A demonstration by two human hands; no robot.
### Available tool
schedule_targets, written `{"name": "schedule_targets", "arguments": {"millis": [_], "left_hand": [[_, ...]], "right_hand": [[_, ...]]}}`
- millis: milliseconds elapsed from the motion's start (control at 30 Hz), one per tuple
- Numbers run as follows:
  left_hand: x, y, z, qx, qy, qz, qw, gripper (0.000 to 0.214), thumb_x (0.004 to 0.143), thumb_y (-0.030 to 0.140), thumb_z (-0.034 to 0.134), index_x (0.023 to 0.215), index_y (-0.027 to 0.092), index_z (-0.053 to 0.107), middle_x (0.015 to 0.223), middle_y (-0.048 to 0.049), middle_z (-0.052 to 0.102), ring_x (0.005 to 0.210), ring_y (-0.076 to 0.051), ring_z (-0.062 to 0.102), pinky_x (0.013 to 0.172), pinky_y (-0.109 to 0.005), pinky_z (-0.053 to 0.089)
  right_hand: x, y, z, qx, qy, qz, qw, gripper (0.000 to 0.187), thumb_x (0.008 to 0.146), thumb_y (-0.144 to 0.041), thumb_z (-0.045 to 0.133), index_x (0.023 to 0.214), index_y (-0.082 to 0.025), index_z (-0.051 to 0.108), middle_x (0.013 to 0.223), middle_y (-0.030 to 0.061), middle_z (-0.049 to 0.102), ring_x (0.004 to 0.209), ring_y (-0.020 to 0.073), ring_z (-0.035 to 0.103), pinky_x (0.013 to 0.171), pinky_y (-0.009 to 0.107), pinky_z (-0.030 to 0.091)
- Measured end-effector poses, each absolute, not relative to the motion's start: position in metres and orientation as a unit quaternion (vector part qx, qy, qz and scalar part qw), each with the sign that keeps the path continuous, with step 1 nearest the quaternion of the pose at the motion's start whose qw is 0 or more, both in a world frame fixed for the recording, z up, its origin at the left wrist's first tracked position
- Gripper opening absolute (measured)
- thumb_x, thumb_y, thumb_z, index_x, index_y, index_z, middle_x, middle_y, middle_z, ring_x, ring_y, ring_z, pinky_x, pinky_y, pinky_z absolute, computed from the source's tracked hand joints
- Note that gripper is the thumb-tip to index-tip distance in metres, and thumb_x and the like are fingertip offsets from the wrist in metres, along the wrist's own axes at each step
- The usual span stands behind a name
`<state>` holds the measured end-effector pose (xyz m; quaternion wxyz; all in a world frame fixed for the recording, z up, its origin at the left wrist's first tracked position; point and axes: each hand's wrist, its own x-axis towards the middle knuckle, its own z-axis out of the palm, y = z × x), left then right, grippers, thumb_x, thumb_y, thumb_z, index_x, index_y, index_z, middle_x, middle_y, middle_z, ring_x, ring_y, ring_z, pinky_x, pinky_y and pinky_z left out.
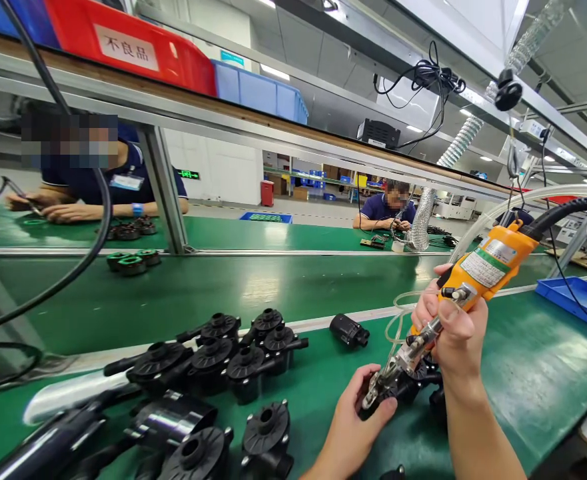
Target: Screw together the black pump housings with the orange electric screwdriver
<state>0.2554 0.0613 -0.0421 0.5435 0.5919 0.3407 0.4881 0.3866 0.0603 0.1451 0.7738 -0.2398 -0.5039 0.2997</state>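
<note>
My right hand (pixel 453 320) is wrapped round an orange electric screwdriver (pixel 483 270) with a black cable and a clear feed tube. The tool's metal nose (pixel 388 377) points down and left onto a black pump housing (pixel 413 387) on the green bench. My left hand (pixel 356 417) grips that housing from the left and steadies it, its fingers curled round the part's edge.
Several black pump housings (pixel 223 360) lie grouped at the lower left, one more (pixel 349 330) apart near the belt. A blue tray (pixel 578 300) sits at the right. Across the green conveyor (pixel 253 283) two people work. Red and blue bins (pixel 133 47) stand on the overhead shelf.
</note>
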Motion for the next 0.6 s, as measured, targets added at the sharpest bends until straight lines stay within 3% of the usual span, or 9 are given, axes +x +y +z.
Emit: {"name": "schedule_targets", "arguments": {"millis": [267, 433, 600], "left_hand": [[0.256, 0.060, -0.038, 0.602, 0.338, 0.499, 0.523, 0.050, 0.086, 0.046, 0.081, 0.128, 0.020, 0.069, 0.123, -0.0099, 0.079, 0.120, -0.034, 0.070, 0.109, -0.046, 0.054], [0.257, 0.060, -0.036, 0.602, 0.346, 0.506, 0.512, 0.048, 0.085, 0.042, 0.080, 0.127, 0.021, 0.074, 0.134, -0.0104, 0.078, 0.128, -0.036, 0.068, 0.117, -0.052, 0.051], [0.257, 0.062, -0.038, 0.603, 0.355, 0.503, 0.508, 0.052, 0.084, 0.036, 0.079, 0.134, 0.022, 0.073, 0.140, -0.0106, 0.076, 0.133, -0.036, 0.067, 0.122, -0.057, 0.047]], "right_hand": [[0.384, 0.066, 0.142, -0.289, -0.531, 0.293, 0.741, 0.051, 0.071, -0.034, 0.080, 0.115, -0.026, 0.056, 0.070, -0.0079, 0.051, 0.048, 0.0086, 0.042, 0.044, 0.023, 0.040], [0.353, 0.059, 0.139, -0.329, -0.579, 0.236, 0.708, 0.042, 0.066, -0.033, 0.081, 0.101, -0.024, 0.058, 0.067, -0.0072, 0.053, 0.050, 0.0103, 0.047, 0.044, 0.024, 0.044], [0.334, 0.061, 0.138, -0.318, -0.594, 0.263, 0.691, 0.043, 0.064, -0.031, 0.081, 0.098, -0.026, 0.055, 0.059, -0.0107, 0.049, 0.046, 0.0097, 0.043, 0.043, 0.022, 0.042]]}}
